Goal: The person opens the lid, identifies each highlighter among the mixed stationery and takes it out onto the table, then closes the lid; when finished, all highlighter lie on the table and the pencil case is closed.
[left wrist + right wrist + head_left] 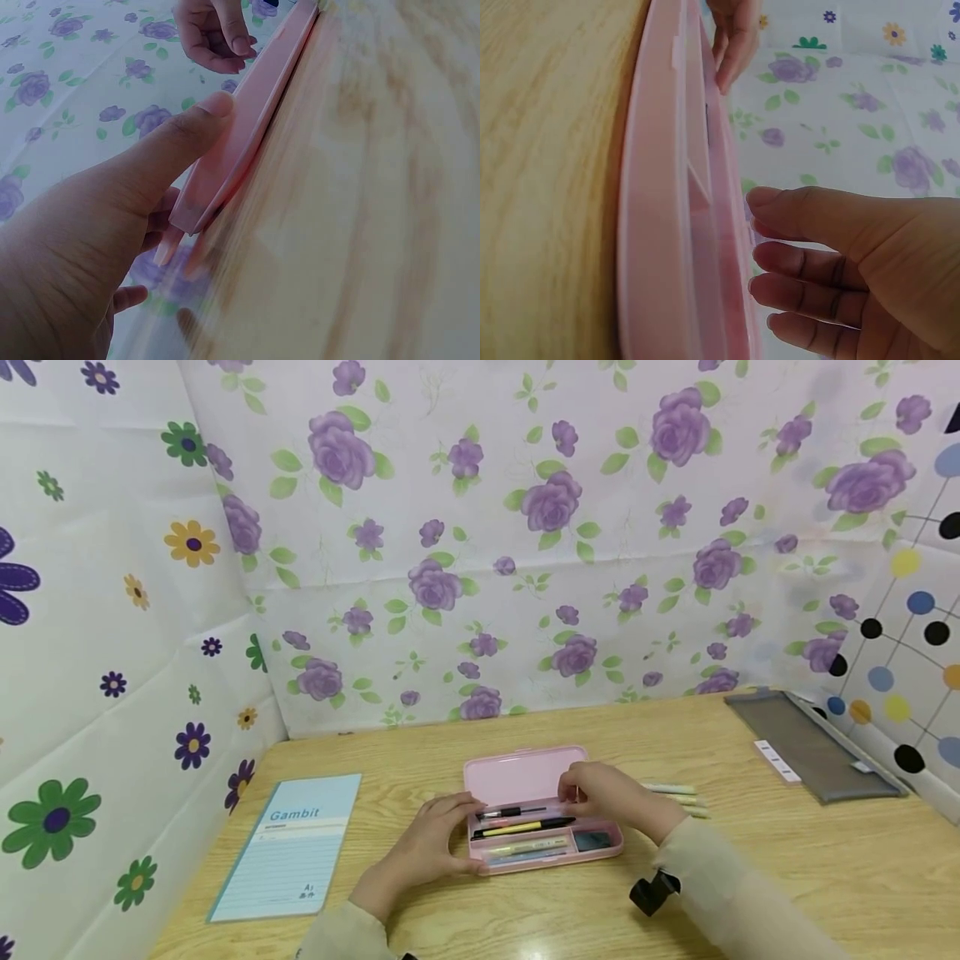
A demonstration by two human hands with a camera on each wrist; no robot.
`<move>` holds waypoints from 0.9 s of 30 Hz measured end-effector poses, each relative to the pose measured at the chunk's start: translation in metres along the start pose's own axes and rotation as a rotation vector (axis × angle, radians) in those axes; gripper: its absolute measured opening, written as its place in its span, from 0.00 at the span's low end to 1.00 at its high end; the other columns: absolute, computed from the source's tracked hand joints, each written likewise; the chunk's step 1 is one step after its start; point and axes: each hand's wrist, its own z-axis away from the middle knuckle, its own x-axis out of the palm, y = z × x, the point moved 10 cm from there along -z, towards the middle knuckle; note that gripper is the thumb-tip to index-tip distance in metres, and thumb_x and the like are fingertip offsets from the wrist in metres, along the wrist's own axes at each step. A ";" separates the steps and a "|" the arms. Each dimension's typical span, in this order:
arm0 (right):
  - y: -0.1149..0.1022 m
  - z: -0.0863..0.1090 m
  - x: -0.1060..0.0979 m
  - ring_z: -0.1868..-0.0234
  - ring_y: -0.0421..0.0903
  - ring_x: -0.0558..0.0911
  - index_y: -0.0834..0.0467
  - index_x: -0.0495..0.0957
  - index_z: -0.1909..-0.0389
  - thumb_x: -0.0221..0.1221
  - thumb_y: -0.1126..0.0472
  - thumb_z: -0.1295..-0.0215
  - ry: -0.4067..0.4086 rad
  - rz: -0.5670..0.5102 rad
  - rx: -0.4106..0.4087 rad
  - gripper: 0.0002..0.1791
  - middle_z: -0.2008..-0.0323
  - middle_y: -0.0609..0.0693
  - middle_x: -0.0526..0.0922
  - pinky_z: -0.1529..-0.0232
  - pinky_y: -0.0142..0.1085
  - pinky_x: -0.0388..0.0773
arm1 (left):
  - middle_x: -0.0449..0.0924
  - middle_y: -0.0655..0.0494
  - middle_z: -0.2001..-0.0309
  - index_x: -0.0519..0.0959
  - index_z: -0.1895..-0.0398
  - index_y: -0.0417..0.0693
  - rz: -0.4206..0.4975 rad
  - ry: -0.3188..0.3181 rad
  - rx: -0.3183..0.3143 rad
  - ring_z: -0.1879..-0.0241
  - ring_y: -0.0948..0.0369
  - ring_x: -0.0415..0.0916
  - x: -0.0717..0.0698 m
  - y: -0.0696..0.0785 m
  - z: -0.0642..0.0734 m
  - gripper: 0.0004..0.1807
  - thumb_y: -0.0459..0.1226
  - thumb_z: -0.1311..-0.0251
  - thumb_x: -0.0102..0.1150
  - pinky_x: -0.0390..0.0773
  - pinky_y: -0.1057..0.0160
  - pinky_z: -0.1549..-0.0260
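Observation:
A pink pencil case (525, 777) lies on the wooden table with its lid raised at the back. Inside are a black pen (510, 812), a yellow-and-black pen (525, 828), a pale yellow highlighter (527, 847) and a dark block (592, 841) in the small right compartment. My left hand (429, 843) grips the case's left end, thumb at the front rim and fingers at the far side. Above the right part of the case is my right hand (611, 795), its fingers loosely bent. No object shows in the right fingers (802, 292), which stand apart from the case in the right wrist view.
A light blue notebook (292, 843) lies to the left. Several pale yellow markers (682, 797) rest right of the case, partly behind my right hand. Farther right are a grey mesh pouch (817, 747) and a small white strip (777, 762). Flower-patterned sheets (480, 552) bound the table.

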 end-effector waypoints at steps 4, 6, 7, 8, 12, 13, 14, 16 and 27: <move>-0.003 -0.003 0.007 0.74 0.35 0.69 0.53 0.80 0.71 0.66 0.59 0.41 -0.009 0.025 0.003 0.04 0.74 0.44 0.75 0.73 0.26 0.69 | 0.65 0.51 0.31 0.69 0.34 0.55 0.003 0.001 -0.003 0.30 0.47 0.59 -0.001 0.001 0.001 0.46 0.62 0.57 0.70 0.56 0.39 0.30; -0.005 -0.004 0.010 0.74 0.34 0.69 0.53 0.80 0.71 0.66 0.59 0.42 -0.021 0.022 0.005 0.04 0.73 0.44 0.74 0.73 0.26 0.69 | 0.65 0.50 0.31 0.69 0.34 0.55 0.001 0.000 -0.004 0.30 0.46 0.59 -0.001 0.002 0.000 0.46 0.61 0.57 0.70 0.56 0.39 0.30; -0.005 -0.005 0.012 0.73 0.34 0.69 0.53 0.80 0.70 0.66 0.59 0.42 -0.029 0.018 0.008 0.04 0.73 0.44 0.74 0.73 0.26 0.70 | 0.65 0.50 0.31 0.69 0.34 0.55 0.001 -0.001 -0.005 0.30 0.46 0.59 -0.001 0.002 0.000 0.46 0.61 0.57 0.70 0.56 0.39 0.30; -0.006 -0.005 0.013 0.73 0.34 0.69 0.53 0.80 0.70 0.66 0.59 0.42 -0.036 0.014 0.012 0.04 0.72 0.44 0.75 0.72 0.26 0.70 | 0.65 0.50 0.31 0.69 0.34 0.55 0.000 -0.001 -0.006 0.30 0.46 0.59 -0.001 0.002 0.000 0.46 0.61 0.57 0.70 0.56 0.39 0.31; -0.009 -0.005 0.016 0.72 0.35 0.69 0.54 0.80 0.69 0.66 0.59 0.42 -0.053 0.025 0.035 0.05 0.71 0.43 0.74 0.71 0.27 0.70 | 0.65 0.50 0.30 0.69 0.33 0.55 0.001 -0.005 -0.006 0.30 0.46 0.59 0.000 0.001 0.000 0.46 0.62 0.57 0.69 0.56 0.39 0.30; -0.009 -0.005 0.017 0.72 0.35 0.68 0.54 0.80 0.69 0.66 0.59 0.42 -0.054 0.034 0.041 0.05 0.71 0.43 0.74 0.71 0.27 0.71 | 0.64 0.50 0.30 0.69 0.33 0.55 0.000 -0.006 -0.005 0.30 0.46 0.59 0.000 0.001 0.000 0.46 0.62 0.57 0.69 0.55 0.38 0.30; -0.009 -0.005 0.017 0.72 0.35 0.69 0.54 0.80 0.69 0.66 0.59 0.42 -0.053 0.046 0.045 0.05 0.71 0.43 0.74 0.71 0.27 0.71 | 0.64 0.51 0.30 0.69 0.33 0.56 -0.002 -0.006 -0.005 0.30 0.46 0.59 0.001 0.000 -0.001 0.46 0.63 0.57 0.69 0.55 0.38 0.30; -0.009 -0.005 0.018 0.72 0.35 0.69 0.54 0.80 0.69 0.67 0.59 0.42 -0.055 0.066 0.056 0.05 0.71 0.43 0.74 0.70 0.27 0.71 | 0.64 0.51 0.30 0.69 0.33 0.56 -0.005 -0.006 -0.003 0.30 0.46 0.58 0.001 0.000 -0.001 0.46 0.63 0.57 0.68 0.55 0.39 0.30; -0.013 -0.009 0.023 0.73 0.37 0.69 0.55 0.80 0.70 0.66 0.61 0.41 -0.077 0.109 0.058 0.04 0.71 0.45 0.74 0.70 0.29 0.74 | 0.64 0.52 0.30 0.69 0.33 0.56 -0.009 -0.014 -0.015 0.29 0.48 0.59 0.001 -0.001 -0.001 0.46 0.62 0.57 0.69 0.55 0.40 0.29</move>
